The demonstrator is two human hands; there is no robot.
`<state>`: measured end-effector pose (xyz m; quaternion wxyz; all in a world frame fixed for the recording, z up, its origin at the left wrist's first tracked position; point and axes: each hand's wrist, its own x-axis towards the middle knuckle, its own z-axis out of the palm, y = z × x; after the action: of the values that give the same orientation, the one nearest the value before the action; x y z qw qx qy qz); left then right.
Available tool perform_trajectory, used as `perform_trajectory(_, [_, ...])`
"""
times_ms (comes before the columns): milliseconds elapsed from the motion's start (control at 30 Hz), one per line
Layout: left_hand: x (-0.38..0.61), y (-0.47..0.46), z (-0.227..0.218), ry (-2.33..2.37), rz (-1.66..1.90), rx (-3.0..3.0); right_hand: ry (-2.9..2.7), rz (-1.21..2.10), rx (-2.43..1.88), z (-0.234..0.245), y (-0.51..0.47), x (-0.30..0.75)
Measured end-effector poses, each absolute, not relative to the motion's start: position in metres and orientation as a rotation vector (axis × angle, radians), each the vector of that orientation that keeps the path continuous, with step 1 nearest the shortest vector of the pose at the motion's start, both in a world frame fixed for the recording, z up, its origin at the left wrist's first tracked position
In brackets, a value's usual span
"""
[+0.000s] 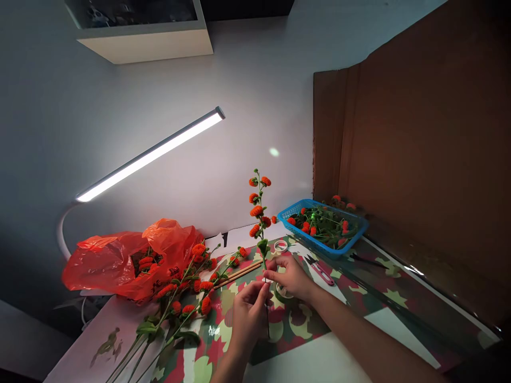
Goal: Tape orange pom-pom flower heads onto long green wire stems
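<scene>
**A:** ok so what's the grip on each hand doing?

**B:** right hand [290,277] is in a narrow pinch, thumb and finger on the orange-flowered stem [256,211] just under its green leaves. left hand [249,306] is pinching the same stem lower down, fingertips nearly together.

**A:** and where's the stem?

**B:** upright over the bench [203,369], between the red bag [107,266] and the blue basket [334,250]. can't tell if the bottom end touches down tho
</scene>
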<state>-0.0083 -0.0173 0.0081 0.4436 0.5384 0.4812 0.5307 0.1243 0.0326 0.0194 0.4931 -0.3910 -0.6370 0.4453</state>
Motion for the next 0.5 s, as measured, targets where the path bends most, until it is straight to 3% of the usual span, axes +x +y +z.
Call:
perform_trajectory(333, [-0.016, -0.013, 0.002, 0.884, 1.157, 0.953, -1.705, 1.229, -0.745, 0.032, 0.031, 0.136])
perform_trajectory(500, [-0.017, -0.006, -0.003, 0.879, 1.065, 0.845, -1.659, 1.090, -0.866, 0.019, 0.038, 0.131])
